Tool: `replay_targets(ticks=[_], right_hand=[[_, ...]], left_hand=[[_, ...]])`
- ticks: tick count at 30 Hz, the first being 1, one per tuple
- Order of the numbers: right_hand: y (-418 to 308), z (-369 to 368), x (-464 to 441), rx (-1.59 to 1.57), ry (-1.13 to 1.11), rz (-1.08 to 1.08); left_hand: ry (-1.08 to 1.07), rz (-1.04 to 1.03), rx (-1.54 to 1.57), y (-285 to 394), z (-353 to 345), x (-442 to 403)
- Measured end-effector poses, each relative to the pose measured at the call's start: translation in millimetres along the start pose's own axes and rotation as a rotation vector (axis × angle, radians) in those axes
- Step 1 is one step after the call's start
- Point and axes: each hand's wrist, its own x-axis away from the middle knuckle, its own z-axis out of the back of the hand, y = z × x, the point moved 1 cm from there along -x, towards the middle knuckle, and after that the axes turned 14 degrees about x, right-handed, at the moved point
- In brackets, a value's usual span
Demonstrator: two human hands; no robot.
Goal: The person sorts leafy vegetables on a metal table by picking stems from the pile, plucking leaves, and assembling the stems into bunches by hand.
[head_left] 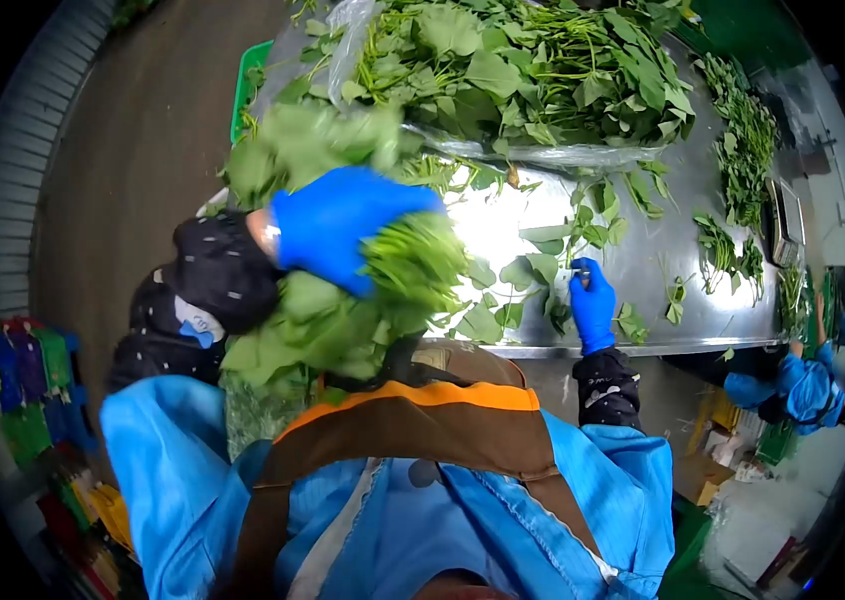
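Note:
My left hand (pixel 348 225), in a blue glove, is closed around a bunch of leafy greens (pixel 418 255) over the left part of the metal table. The bunch is blurred, with cut stems to the right and broad leaves hanging below. At the table's front edge, my right hand (pixel 593 308), also gloved in blue, has its fingers bent together. A small dark piece shows at its fingertips, too small to name. Loose leafy stems (pixel 533 275) lie on the metal just left of that hand.
A large heap of greens (pixel 523 70) rests on clear plastic at the back. More greens (pixel 743 140) and a scale (pixel 786 222) are on the right. A green crate (pixel 248 85) stands at the left edge. Another person (pixel 808 390) is at the far right.

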Motion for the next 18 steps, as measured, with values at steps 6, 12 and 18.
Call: replay_targets(ticks=[6,12,18], right_hand=[[88.5,-1.5,2.9,0.563,0.259,-0.002],[42.8,0.2,15.1,-0.145,0.127,0.057],[-73.8,-51.4,-27.0,-0.56,-0.234,0.136]], left_hand=[[-0.07,0.277,-0.68,-88.6,-78.5,-16.9],[0.162,0.375,-0.604,-93.9,-120.6,51.2],[0.174,0.685,-0.234,-35.4,-102.2,24.4]])
